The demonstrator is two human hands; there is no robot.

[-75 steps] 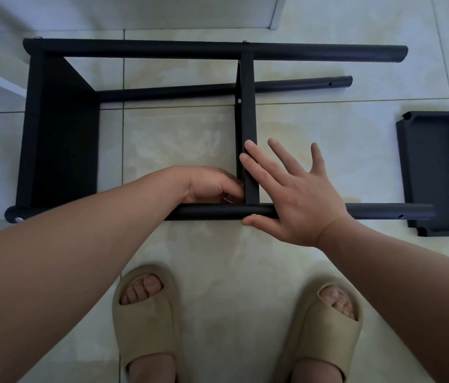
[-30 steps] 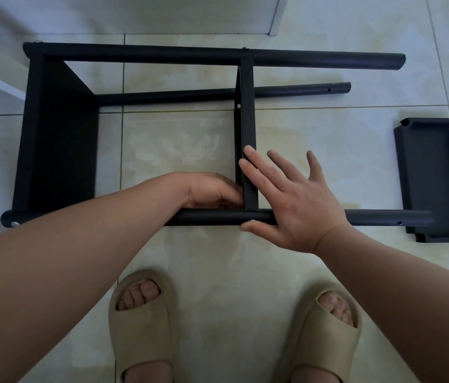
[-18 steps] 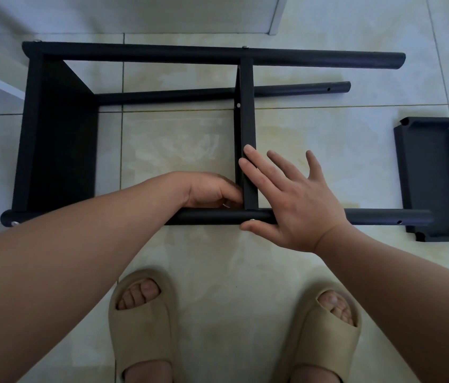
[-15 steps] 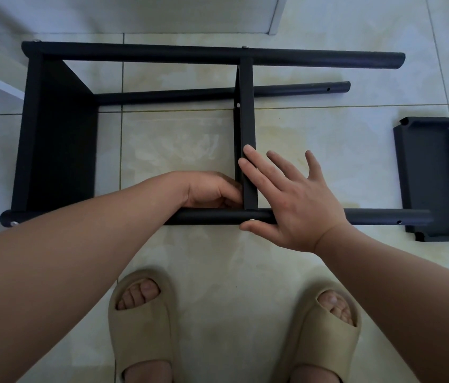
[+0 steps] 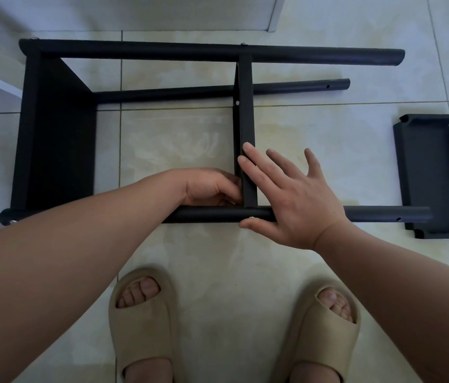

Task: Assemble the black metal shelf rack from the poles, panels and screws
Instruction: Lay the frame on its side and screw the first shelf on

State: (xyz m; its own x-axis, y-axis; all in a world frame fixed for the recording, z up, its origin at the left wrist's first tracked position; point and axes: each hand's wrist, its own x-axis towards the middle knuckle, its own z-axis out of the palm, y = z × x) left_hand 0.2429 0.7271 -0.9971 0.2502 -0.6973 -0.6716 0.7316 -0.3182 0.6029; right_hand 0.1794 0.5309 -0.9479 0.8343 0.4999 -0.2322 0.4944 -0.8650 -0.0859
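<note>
Head: right hand (image 5: 298,200) unmoved on middle panel (image 5: 245,120).

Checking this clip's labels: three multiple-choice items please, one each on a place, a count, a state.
1. Where is the loose black metal tray-shaped panel? A. Standing upright. B. Flat on the tiled floor, by the near black round pole's free end. C. Held aloft.
2. How many black panels are mounted between poles? A. One. B. Four. C. Two.
3. The right hand: A. Straight fingers pressing the middle panel and near pole. B. Fisted round a tool. C. Hanging free.
Answers: B, it lies on tiles; C, left end panel plus middle panel; A, flat fingers cover that joint.
</note>
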